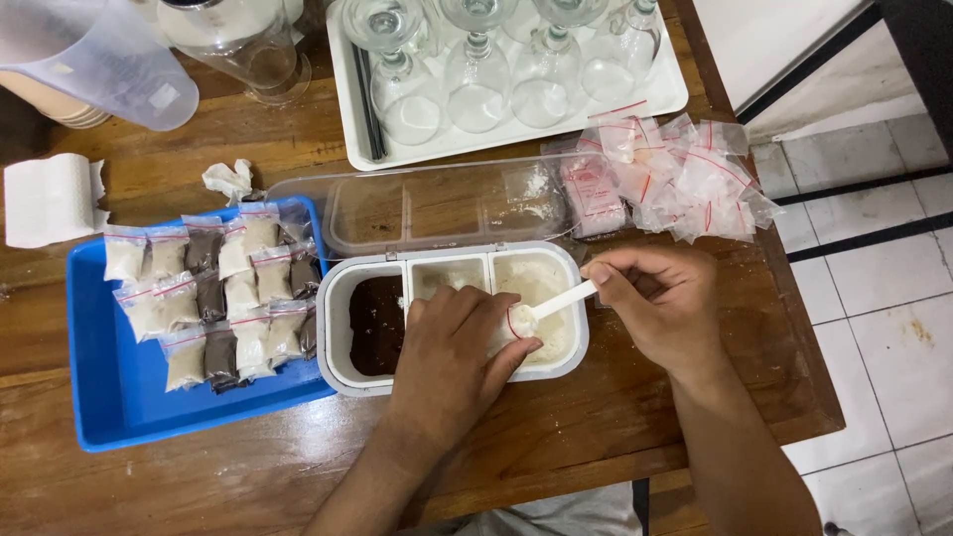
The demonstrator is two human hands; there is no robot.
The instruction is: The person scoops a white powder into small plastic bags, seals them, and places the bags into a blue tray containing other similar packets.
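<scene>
**Powder spooned into a small bag over a three-part container**

Where the wooden table (596, 437) meets its near edge, two bare forearms reaching in from below. Left hand (452, 352) curled tight around a small clear bag (518, 323), held open-mouthed above the right compartment of the white container (342, 328). Right hand (660, 308) pinched narrow on a white plastic spoon (556, 301), its bowl at the bag's mouth, heaped with pale powder. Dark brown powder in the container's left compartment, pale powder in the middle and right ones. Just left of the container, touching it, a blue tray (119, 397) with rows of filled bags, pale and brown. Behind the container, its clear lid (437, 203) lying flat. Toward the right edge, a heap of empty bags (695, 174) with red strips. At the far edge, a white tray (516, 134) of upturned stemmed glasses; far left, a clear jug (99, 60) and a paper roll (50, 199).
</scene>
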